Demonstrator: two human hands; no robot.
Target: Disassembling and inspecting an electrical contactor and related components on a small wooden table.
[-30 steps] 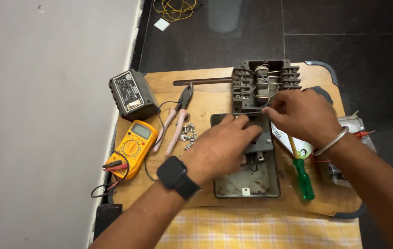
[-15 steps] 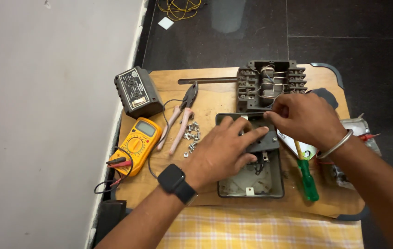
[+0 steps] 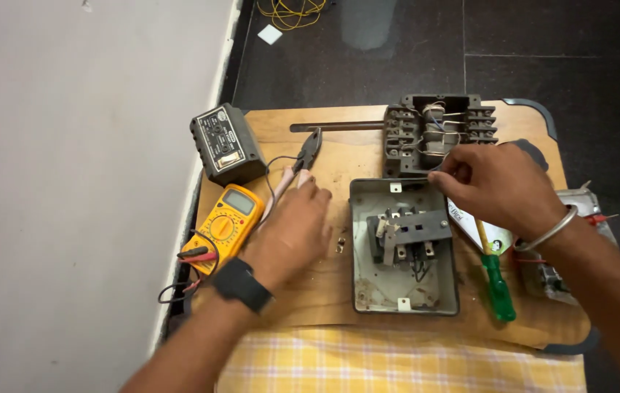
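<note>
Off the grey switch box (image 3: 403,247) now, the left hand (image 3: 292,233) lies fingers-down over the pink-handled pliers (image 3: 297,169), beside the yellow multimeter (image 3: 226,225), grip unclear. Further right, the right hand (image 3: 499,185) pinches a wire at the black terminal block (image 3: 437,131).

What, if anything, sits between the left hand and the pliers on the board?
Nothing visible does. The left hand lies palm down with its fingertips already at the pink handles of the pliers; the yellow multimeter lies off to the side.
</note>
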